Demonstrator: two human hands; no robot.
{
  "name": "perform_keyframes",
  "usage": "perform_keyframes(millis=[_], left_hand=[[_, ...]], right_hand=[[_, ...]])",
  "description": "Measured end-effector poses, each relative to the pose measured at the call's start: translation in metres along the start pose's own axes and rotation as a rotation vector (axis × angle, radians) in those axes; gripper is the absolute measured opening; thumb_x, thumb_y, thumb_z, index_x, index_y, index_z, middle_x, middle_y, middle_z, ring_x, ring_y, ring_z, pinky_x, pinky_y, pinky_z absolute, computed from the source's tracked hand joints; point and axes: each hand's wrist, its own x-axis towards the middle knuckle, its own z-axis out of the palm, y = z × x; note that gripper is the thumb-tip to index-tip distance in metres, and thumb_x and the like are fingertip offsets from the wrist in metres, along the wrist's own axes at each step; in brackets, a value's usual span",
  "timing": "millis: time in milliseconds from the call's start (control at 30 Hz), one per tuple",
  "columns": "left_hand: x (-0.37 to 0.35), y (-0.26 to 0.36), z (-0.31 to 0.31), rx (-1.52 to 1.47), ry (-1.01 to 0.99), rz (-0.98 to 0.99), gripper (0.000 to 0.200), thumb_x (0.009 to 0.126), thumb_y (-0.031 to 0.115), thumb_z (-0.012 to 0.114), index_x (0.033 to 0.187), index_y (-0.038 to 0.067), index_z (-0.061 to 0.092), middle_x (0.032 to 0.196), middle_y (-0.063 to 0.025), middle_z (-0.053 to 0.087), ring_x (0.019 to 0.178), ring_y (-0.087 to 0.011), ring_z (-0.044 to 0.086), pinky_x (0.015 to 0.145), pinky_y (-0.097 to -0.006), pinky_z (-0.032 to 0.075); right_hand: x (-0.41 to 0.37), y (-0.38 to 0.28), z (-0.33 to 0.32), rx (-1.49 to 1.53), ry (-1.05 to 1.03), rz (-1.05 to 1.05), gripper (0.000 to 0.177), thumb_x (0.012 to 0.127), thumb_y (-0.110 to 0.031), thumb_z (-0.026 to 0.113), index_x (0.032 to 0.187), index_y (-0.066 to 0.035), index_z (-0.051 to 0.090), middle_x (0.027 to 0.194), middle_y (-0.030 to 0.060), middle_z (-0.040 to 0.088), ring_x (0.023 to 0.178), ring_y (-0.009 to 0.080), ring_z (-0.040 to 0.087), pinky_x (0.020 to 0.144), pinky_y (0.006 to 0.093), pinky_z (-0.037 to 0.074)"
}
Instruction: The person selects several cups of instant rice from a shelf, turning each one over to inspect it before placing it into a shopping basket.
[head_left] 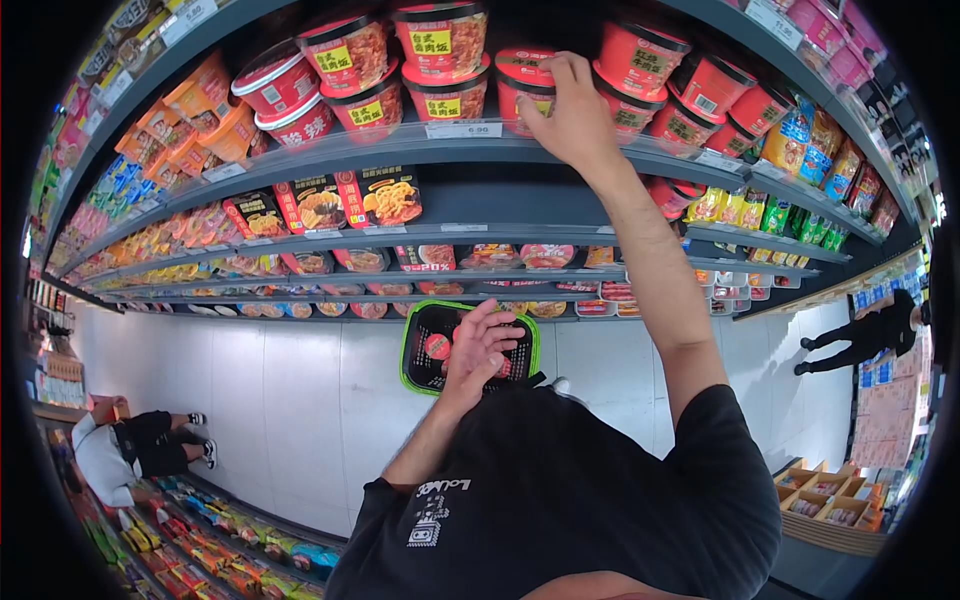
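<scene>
On the upper shelf, my right hand [570, 115] is closed on a red instant-rice tub [523, 68], its thumb at the front and its fingers over the lid's right side. To the left are stacked red tubs [444, 45] with yellow labels. More red tubs [640, 60] stand just to the right. My left hand [480, 345] hangs low above a black shopping basket [412, 345] with a green rim, fingers apart and holding nothing. Small red round packages [437, 346] lie in the basket, partly hidden by that hand.
Lower shelves hold black-and-red boxed meals [390, 197] and bagged snacks [790, 218]. A price tag [463, 130] runs along the shelf edge. One person [130, 450] crouches at the lower left, another [880, 335] stands far right. Wooden display bins [830, 500] stand lower right.
</scene>
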Motion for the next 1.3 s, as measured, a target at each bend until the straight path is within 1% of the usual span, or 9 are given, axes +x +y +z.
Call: perform_keyframes(millis=[400,600,700,767,800,867,1067,1133,1300], left_hand=[[-0.022,-0.018,-0.028,-0.09,0.159,-0.027,0.078,0.097,0.022,0.068,0.161,0.006,0.027,0.144,-0.0148,0.051,0.127,-0.0255,0.058,0.107,-0.0389,0.046],[-0.055,-0.097,-0.094,-0.008,0.344,-0.147,0.068,0.098,0.007,0.068,0.157,0.007,0.034,0.137,-0.0128,0.053,0.121,-0.0217,0.059,0.104,-0.0379,0.049],[-0.111,-0.188,-0.151,0.549,0.541,-0.754,0.076,0.091,0.039,0.078,0.149,0.005,0.043,0.136,-0.0189,0.057,0.122,-0.0316,0.06,0.104,-0.0446,0.052],[-0.172,-0.24,-0.173,1.104,0.357,-1.013,0.09,0.084,0.058,0.076,0.15,0.006,0.044,0.145,-0.0228,0.053,0.132,-0.0399,0.055,0.108,-0.0541,0.048],[-0.196,-0.248,-0.178,1.069,0.369,-1.061,0.09,0.084,0.058,0.076,0.15,0.006,0.044,0.145,-0.0228,0.053,0.132,-0.0399,0.055,0.108,-0.0541,0.048],[-0.233,-0.26,-0.191,1.038,-0.019,-1.454,0.1,0.079,0.064,0.077,0.154,0.008,0.041,0.153,-0.0237,0.048,0.142,-0.0466,0.046,0.111,-0.0618,0.044],[-0.268,-0.288,-0.234,0.81,0.034,-1.62,0.114,0.073,0.058,0.085,0.164,0.019,0.029,0.163,-0.0304,0.031,0.146,-0.0521,0.04,0.111,-0.0628,0.044],[-0.264,-0.297,-0.249,0.745,0.055,-1.71,0.119,0.071,0.056,0.086,0.166,0.02,0.024,0.163,-0.033,0.028,0.146,-0.0528,0.039,0.113,-0.0587,0.044],[-0.275,-0.345,-0.267,0.778,0.244,-1.787,0.116,0.07,0.048,0.088,0.165,0.018,0.027,0.164,-0.0324,0.025,0.144,-0.0508,0.04,0.113,-0.0543,0.045]], right_hand=[[-0.012,-0.027,-0.017,-0.294,-0.072,0.063,0.057,0.088,-0.04,0.073,0.138,-0.016,0.06,0.153,0.0153,0.049,0.106,0.0401,0.072,0.084,0.0507,0.061],[-0.132,-0.056,-0.006,-0.114,-0.009,-0.133,0.059,0.078,-0.009,0.079,0.134,-0.004,0.062,0.138,0.0235,0.052,0.122,0.0401,0.06,0.104,0.0458,0.05],[-0.249,-0.05,0.057,0.15,-0.37,-0.07,0.049,0.078,-0.005,0.077,0.126,-0.001,0.064,0.129,0.022,0.059,0.117,0.0388,0.06,0.102,0.045,0.049],[-0.33,-0.04,0.11,0.287,-0.646,0.235,0.046,0.08,-0.005,0.078,0.124,-0.007,0.065,0.125,0.0161,0.062,0.099,0.0292,0.068,0.081,0.0395,0.057],[-0.364,-0.033,0.132,0.328,-0.747,0.332,0.045,0.082,-0.005,0.077,0.125,-0.007,0.063,0.124,0.0142,0.062,0.088,0.0255,0.069,0.076,0.0394,0.057],[-0.433,-0.007,0.174,0.279,-0.952,0.412,0.043,0.085,-0.009,0.076,0.125,-0.008,0.062,0.121,0.0128,0.063,0.085,0.0245,0.07,0.074,0.0396,0.057],[-0.588,0.057,0.327,0.254,-1.35,0.548,0.048,0.085,-0.021,0.078,0.127,-0.003,0.061,0.113,0.0163,0.067,0.092,0.0319,0.07,0.081,0.0434,0.058],[-0.627,0.07,0.387,0.3,-1.294,0.362,0.052,0.083,-0.022,0.078,0.127,-0.004,0.06,0.12,0.0206,0.065,0.114,0.042,0.064,0.094,0.05,0.055],[-0.657,0.042,0.529,0.183,-1.318,0.019,0.085,0.075,-0.028,0.089,0.146,-0.009,0.047,0.135,0.0205,0.057,0.124,0.0418,0.059,0.098,0.0506,0.055]])
